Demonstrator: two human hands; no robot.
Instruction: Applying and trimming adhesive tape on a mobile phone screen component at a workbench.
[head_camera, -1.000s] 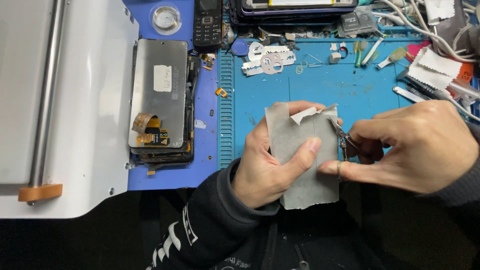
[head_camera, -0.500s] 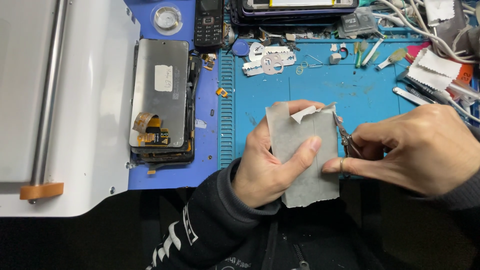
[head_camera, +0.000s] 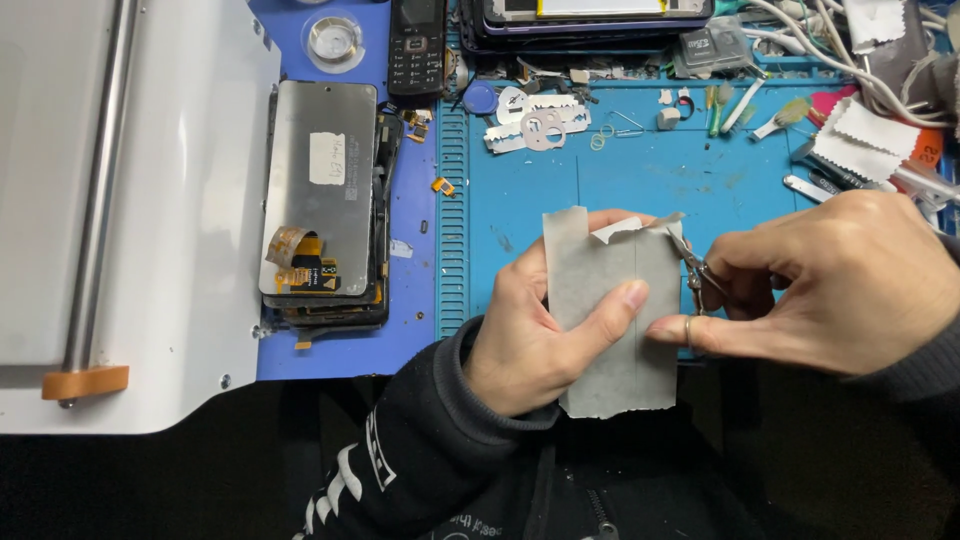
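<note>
Fingers (head_camera: 625, 300) of the left hand (head_camera: 530, 330) clamp a grey sheet (head_camera: 610, 330) above the blue desk mat (head_camera: 600, 190)

The right hand (head_camera: 840, 280) pinches small scissors (head_camera: 695, 268) at its top right edge; the cut looks barely begun, most of it left. A white label (head_camera: 327, 158) sits on the phone panel (head_camera: 318, 190), left

Blue work mat (head_camera: 620, 175) on bench, white machine (head_camera: 150, 200) at left, bright overhead light.
</note>
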